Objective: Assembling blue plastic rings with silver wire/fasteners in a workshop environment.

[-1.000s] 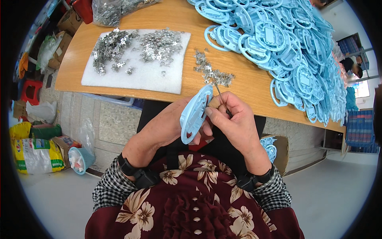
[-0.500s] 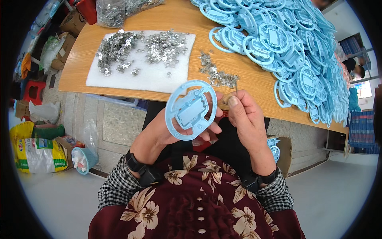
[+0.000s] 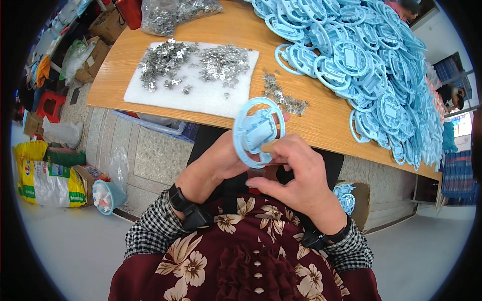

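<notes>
Head view: one blue oval plastic frame (image 3: 258, 133), held up before the near edge of the table (image 3: 241, 30). Half a second earlier it showed its face more squarely; now it is turned more aslant, and the right hand (image 3: 301, 175), previously apart from it, has come in to its lower right rim.

Left hand (image 3: 221, 156): curled around the frame from behind, gripping it.
Right hand: fingers bent, thumb stretched well away from them, a tan covering (image 3: 269, 147) on a fingertip at the frame. The thin metal tool seen in its grasp earlier cannot be made out; I cannot tell whether the hand has hold of it.

Obscured: most left fingers, behind the frame; part of the lower right rim, behind the right fingers.

Surroundings: white pad (image 3: 201, 100) bearing two heaps of small metal clips (image 3: 168, 62); loose clips (image 3: 290, 104) on bare wood just beyond the frame; clear bag (image 3: 160, 17) of metal parts, cut off above; large pile of blue frames (image 3: 351, 57) to the right, running out of view at the top; cardboard box (image 3: 362, 200) of blue pieces below, partly behind the right forearm.
</notes>
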Demonstrator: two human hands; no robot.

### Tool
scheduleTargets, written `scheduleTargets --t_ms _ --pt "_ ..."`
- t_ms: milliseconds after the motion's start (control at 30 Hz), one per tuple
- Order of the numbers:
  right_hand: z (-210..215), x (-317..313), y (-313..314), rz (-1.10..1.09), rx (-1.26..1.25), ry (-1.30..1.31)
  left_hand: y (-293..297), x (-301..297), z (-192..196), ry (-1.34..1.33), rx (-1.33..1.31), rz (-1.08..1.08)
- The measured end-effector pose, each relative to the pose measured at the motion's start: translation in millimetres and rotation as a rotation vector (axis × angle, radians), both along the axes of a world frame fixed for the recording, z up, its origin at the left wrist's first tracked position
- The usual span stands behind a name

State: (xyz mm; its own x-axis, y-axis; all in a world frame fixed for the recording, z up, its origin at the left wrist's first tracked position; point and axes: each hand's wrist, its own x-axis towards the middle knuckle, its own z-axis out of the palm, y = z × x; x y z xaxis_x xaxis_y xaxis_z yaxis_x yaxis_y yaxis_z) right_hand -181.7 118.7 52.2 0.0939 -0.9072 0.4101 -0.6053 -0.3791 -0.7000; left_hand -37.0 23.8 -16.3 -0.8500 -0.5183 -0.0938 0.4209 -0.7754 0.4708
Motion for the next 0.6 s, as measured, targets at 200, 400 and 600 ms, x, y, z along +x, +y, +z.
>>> scheduleTargets --t_ms 200,400,600 --pt "2 -19 3 -0.178 -0.027 0.026 7 -4 15 -0.236 -0.123 0.038" --pt "-6 -45 2 -0.173 0.472 -0.600 1 11 38 -0.469 -0.714 0.201" --pt "-15 -27 -19 -0.128 0.616 -0.690 -8 22 32 -0.516 -0.702 0.193"
